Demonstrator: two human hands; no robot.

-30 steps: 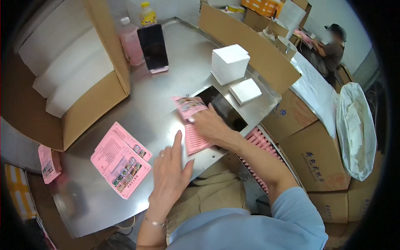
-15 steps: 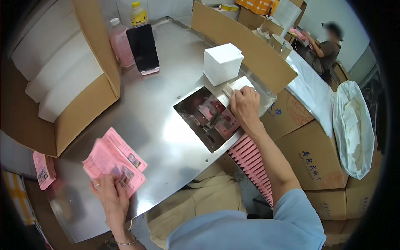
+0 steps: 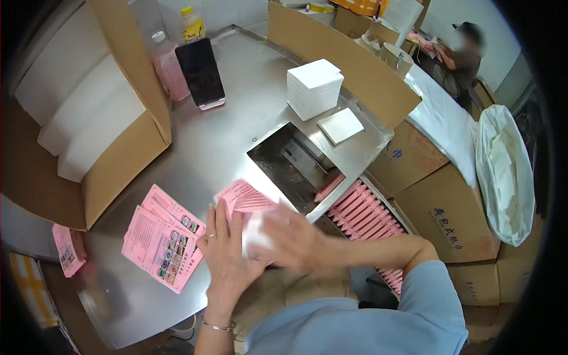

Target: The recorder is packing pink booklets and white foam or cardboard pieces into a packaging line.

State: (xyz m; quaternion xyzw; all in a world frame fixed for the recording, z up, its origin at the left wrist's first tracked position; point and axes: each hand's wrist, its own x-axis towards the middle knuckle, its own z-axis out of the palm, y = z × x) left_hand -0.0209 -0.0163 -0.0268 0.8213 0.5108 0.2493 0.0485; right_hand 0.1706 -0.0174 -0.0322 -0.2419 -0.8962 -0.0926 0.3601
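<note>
At the table's front edge, my left hand (image 3: 223, 251) has its fingers and thumb round a pink printed sheet (image 3: 244, 195). A white folded tissue (image 3: 254, 234) lies against that sheet. My right hand (image 3: 299, 242) is over the tissue, smeared by motion, so its fingers cannot be made out. Left of my hands, several flat pink printed sheets (image 3: 160, 245) lie overlapped on the metal table. Beyond the right hand, a low pile of white tissues (image 3: 341, 126) sits beside a tall white stack (image 3: 313, 89).
A dark rectangular opening (image 3: 290, 163) cuts into the metal table (image 3: 225, 142). Below its edge runs a tray of pink packets (image 3: 370, 216). A phone (image 3: 201, 71) stands at the back by bottles. An open carton (image 3: 124, 160) is left; cartons (image 3: 447, 213) rise right. Another person sits far right.
My right hand has come from the low tissue pile to the front edge. My left hand has moved right from the pink sheets, with one sheet. The pink item in the opening has mostly disappeared.
</note>
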